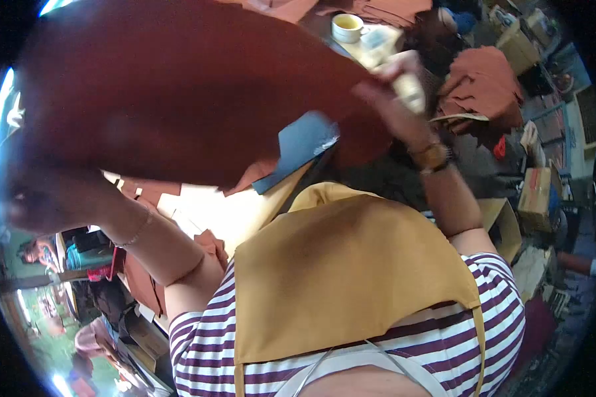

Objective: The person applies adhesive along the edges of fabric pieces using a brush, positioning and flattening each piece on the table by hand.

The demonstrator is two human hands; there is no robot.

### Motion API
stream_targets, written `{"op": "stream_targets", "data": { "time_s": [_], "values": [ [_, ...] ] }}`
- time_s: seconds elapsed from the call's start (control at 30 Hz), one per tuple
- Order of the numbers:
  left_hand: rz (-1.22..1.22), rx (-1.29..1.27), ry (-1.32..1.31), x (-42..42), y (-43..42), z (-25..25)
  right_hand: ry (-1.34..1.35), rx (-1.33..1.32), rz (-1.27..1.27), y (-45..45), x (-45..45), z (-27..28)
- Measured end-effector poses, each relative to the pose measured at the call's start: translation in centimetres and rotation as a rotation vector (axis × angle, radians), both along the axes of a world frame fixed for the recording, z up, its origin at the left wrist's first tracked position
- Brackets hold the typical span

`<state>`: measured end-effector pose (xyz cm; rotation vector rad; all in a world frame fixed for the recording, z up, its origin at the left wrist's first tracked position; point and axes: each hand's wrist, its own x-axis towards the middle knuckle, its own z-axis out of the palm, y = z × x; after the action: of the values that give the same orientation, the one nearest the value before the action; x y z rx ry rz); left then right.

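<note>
A large dark reddish-brown sheet [198, 92], which looks like leather, is lifted up and spans the upper left of the view. My left hand [59, 202], dark and blurred, is at its lower left edge; its fingers are closed there but not clear. At the sheet's right edge, my right hand [397, 99] has its fingers closed on it, blurred by motion. A pale cream object [409, 92] shows against the right fingers; I cannot tell whether it is held. Below the sheet, a blue-grey flat piece [304, 142] lies at the worktable's edge.
A white cup [347, 28] with yellowish contents stands on the table at the top. Rust-coloured pieces are heaped [480, 89] at the right. Cardboard boxes [540, 198] stand along the right side. At the far left, another person [40, 255] shows in the background.
</note>
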<state>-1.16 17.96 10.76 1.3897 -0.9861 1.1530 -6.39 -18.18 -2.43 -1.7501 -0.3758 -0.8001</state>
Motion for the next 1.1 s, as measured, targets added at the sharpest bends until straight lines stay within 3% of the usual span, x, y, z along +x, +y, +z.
{"op": "stream_targets", "data": {
  "time_s": [0.13, 0.27, 0.3, 0.33, 0.4, 0.47, 0.53, 0.6, 0.67, 0.7, 0.77, 0.83, 0.9, 0.97, 1.03, 1.1],
  "values": [
    [-0.289, 0.121, 0.131, -0.3, -4.8, -3.8, -0.319, -0.420, -0.503, -12.9, -4.2, 6.1],
    [-0.437, 0.282, 0.150, -2.4, -8.8, -5.8, -0.362, -0.393, -0.577, -21.3, -10.0, 10.9],
    [-0.367, 0.306, 0.162, -3.0, -8.9, -5.5, -0.384, -0.395, -0.555, -22.3, -11.4, 12.2],
    [-0.297, 0.332, 0.173, -3.5, -8.9, -5.2, -0.336, -0.474, -0.772, -22.2, -12.7, 14.1],
    [0.157, 0.369, 0.166, -4.2, -7.5, -5.1, -0.345, -0.618, -0.932, -21.8, -14.0, 17.2],
    [0.616, 0.389, 0.151, -4.6, -6.3, -4.8, -0.465, -0.748, -0.808, -20.6, -13.0, 19.8],
    [0.263, 0.063, 0.358, -5.2, -8.2, -3.9, -0.581, -0.869, -0.671, -18.6, -10.5, 21.6],
    [-0.352, -0.290, 0.722, -5.1, -10.5, -3.7, -0.613, -0.880, -0.419, -16.9, -7.5, 21.3],
    [-0.380, -0.342, 1.080, -3.3, -9.8, -6.4, -0.468, -0.850, -0.525, -16.4, -4.0, 18.0],
    [-0.391, -0.363, 1.259, -2.3, -9.4, -8.1, -0.340, -0.858, -0.809, -16.4, -2.4, 15.6],
    [-0.335, -0.164, 1.276, 0.0, -9.0, -13.4, 0.148, -0.647, -0.557, -14.8, 0.5, 11.3],
    [-0.336, 0.045, 1.280, 1.2, -7.8, -18.2, 0.094, -0.645, -0.396, -14.9, 3.7, 4.0],
    [-0.175, 0.266, 1.252, 1.9, -5.3, -22.7, 0.044, -0.637, -0.233, -14.6, 6.4, -2.3],
    [0.161, 0.274, 1.181, 0.6, -3.4, -25.0, 0.244, -0.643, -0.195, -12.2, 6.4, -4.7],
    [0.047, 0.309, 1.248, -1.3, 0.4, -23.8, 0.334, -0.588, -0.121, -10.2, 5.8, -5.6],
    [-0.198, 0.236, 1.307, -2.0, 6.8, -24.0, 0.225, -0.617, -0.196, -8.4, 4.9, -6.7]
  ]
}}
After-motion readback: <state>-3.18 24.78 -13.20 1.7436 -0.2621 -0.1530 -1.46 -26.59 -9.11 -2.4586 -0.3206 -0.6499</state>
